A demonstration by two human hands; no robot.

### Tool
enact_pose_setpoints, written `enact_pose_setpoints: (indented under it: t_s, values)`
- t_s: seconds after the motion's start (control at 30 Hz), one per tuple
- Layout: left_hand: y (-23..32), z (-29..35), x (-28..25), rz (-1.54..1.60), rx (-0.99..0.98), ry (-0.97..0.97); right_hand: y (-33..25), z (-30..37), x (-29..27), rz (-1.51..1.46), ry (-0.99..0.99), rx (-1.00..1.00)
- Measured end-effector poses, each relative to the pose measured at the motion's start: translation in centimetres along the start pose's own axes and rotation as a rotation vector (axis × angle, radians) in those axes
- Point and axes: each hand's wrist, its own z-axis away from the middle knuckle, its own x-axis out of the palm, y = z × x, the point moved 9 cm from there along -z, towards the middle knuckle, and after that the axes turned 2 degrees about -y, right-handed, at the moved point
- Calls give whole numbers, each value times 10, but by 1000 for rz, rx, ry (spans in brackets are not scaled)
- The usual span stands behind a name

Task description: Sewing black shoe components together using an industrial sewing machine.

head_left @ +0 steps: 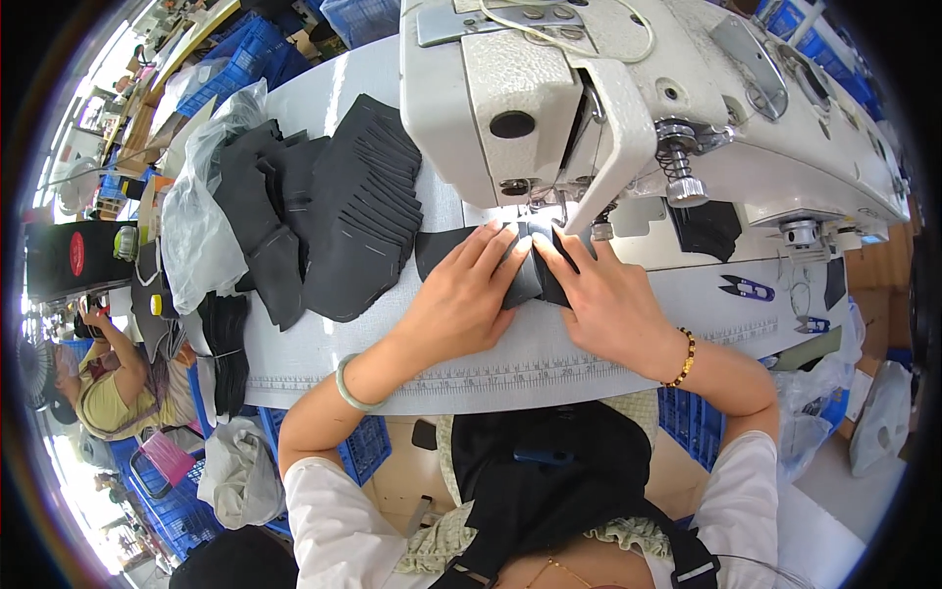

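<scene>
My left hand (477,285) lies on a dark fabric piece (525,279), its fingers stretched toward the needle area of a white sewing machine (461,108). On the same fabric rests my right hand (616,302), fingers extended and slightly spread near the machine's presser foot. Both hands press the cloth flat against the table, with the index fingers close together. The fabric's far edge runs under the machine head, and the needle tip is hard to make out. Left of my hands lies a fanned stack of black fabric pieces (358,221).
More black pieces (257,211) and a clear plastic bag (201,231) lie at far left. Right of the machine are black cut pieces (708,230) and blue thread snips (748,288). A printed ruler (471,381) follows the table's near edge. Another person (128,378) sits at left.
</scene>
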Motion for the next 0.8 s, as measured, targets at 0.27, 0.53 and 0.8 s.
enact_pose_setpoints:
  t_s: [0.27, 0.53, 0.8]
  values:
    - [-1, 2, 7, -72, 21, -51, 2, -2, -1, -43, 21, -34]
    - [-1, 0, 8, -87, 26, -55, 5, -1, 2, -28, -6, -21]
    - [-1, 1, 6, -77, 23, -66, 3, 0, -1, -33, 40, -60]
